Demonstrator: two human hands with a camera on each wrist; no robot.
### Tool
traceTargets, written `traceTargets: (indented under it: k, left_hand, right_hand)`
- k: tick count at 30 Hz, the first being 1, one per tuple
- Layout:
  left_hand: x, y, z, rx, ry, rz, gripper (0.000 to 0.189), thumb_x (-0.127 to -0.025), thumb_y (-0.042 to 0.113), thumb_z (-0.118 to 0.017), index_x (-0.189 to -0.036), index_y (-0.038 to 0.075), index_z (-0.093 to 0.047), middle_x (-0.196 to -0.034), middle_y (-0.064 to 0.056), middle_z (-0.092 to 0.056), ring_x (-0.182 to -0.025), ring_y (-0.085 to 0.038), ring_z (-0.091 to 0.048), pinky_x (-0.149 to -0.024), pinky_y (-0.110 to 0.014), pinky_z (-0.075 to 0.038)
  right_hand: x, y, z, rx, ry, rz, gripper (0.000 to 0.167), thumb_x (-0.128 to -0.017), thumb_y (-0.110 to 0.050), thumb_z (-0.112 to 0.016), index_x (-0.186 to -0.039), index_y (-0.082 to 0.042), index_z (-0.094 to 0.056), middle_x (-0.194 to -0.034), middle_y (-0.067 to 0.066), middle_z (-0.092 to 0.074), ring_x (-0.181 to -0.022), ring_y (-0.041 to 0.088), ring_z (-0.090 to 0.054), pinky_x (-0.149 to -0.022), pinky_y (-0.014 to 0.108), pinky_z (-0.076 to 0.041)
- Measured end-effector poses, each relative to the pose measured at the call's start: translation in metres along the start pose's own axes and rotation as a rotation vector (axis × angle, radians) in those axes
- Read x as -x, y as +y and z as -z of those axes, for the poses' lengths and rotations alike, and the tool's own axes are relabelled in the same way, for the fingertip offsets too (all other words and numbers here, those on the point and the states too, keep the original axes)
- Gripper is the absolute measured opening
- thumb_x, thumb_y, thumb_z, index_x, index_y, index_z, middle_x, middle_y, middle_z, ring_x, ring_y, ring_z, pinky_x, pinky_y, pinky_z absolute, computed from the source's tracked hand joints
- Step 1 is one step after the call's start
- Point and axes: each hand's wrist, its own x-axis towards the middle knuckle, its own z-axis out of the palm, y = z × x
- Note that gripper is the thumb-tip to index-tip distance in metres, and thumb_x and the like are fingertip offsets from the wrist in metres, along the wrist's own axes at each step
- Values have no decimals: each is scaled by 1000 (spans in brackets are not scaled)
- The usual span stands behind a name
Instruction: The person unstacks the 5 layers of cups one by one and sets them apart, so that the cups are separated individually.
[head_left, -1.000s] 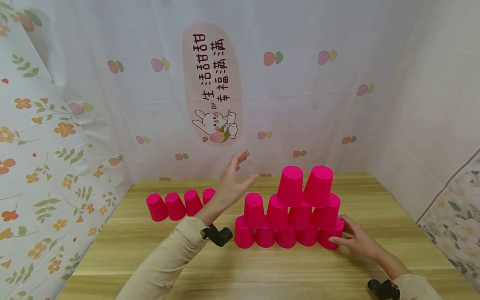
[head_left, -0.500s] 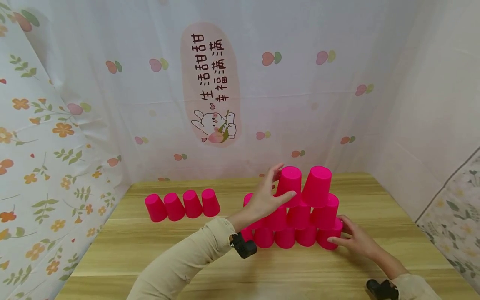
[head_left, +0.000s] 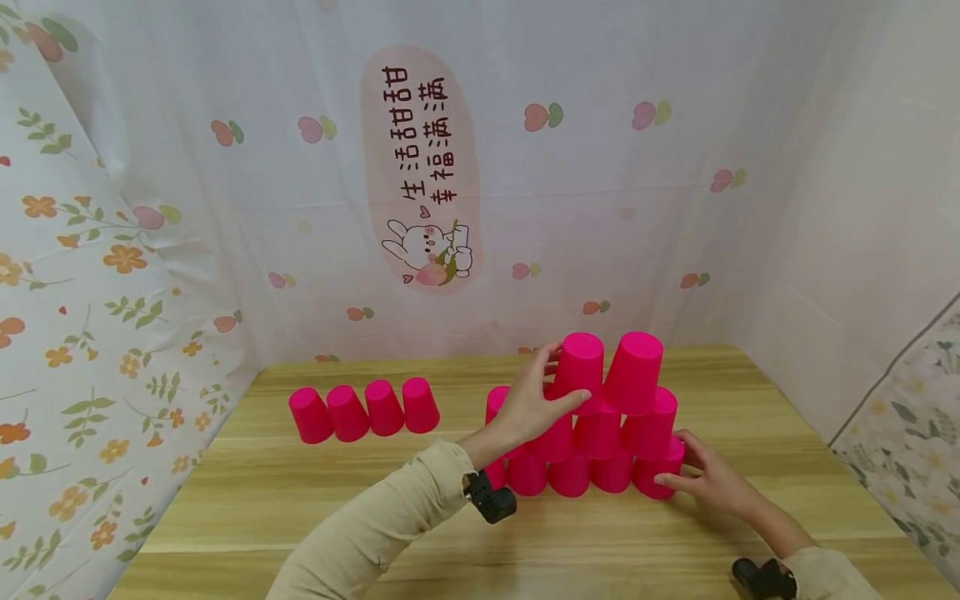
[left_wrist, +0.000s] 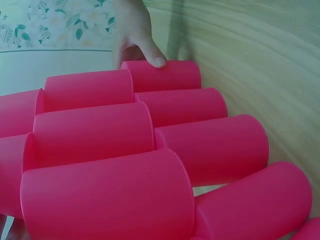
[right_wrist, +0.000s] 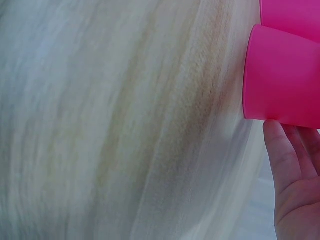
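Upside-down pink plastic cups stand as a stepped stack, with a row of several cups at the bottom, another row above and two on top. The left hand [head_left: 531,402] holds the top-left cup [head_left: 582,364], thumb in front and fingers behind it. Beside that cup stands the other top cup [head_left: 634,371]. At the stack's lower right, the right hand [head_left: 714,482] holds the end cup [head_left: 651,482] of the bottom row between thumb and fingers. The right wrist view shows its thumb against that cup [right_wrist: 285,80]. The left forearm partly hides the stack's left end.
Several more upside-down pink cups [head_left: 367,410] stand in a row at the left on the wood-grain table [head_left: 247,500]. A printed white curtain [head_left: 615,208] hangs behind the table, with floral cloth [head_left: 97,358] to the left.
The left hand has moved right from beside the stack to the top-left cup and now holds it. The right hand has stayed at the bottom-right cup.
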Motion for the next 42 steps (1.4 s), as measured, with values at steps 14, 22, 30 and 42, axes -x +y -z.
traceTargets:
  k: [14, 22, 30, 42]
  left_hand:
    - [-2, 7, 20, 63, 84, -9, 65, -78, 18, -66, -132, 9, -32, -122, -5, -45, -108, -19, -44, -85, -31, -42]
    - [13, 10, 67, 92, 214, -48, 62, -77, 9, -66, -130, 4, -34, -121, -12, -46, -108, -26, -45, -86, -39, -43]
    - [45, -13, 120, 32, 407, -34, 62, -76, 8, -67, -129, 4, -35, -121, -11, -46, -105, -24, -47, -86, -41, -42]
    - [120, -82, 169, -153, 847, 16, 61, -73, 12, -71, -126, 2, -42, -114, -14, -49, -99, -24, -47, -77, -16, -41]
  right_hand:
    - [-1, 1, 1, 2, 5, -8, 48, -73, -11, -71, -112, -4, -44, -102, 12, -55, -89, 10, -58, -68, 35, -52]
    - [0, 4, 0, 13, -2, -30, 49, -73, -16, -71, -112, -4, -44, -104, 14, -54, -90, 15, -59, -68, 34, -52]
    - [0, 6, -2, 3, 1, 21, 48, -73, -11, -71, -112, -3, -45, -102, 7, -56, -89, -2, -54, -67, 34, -52]
    - [-1, 5, 0, 18, 8, 38, 47, -73, -12, -71, -111, -4, -45, -101, 3, -56, -90, 0, -55, -67, 28, -52]
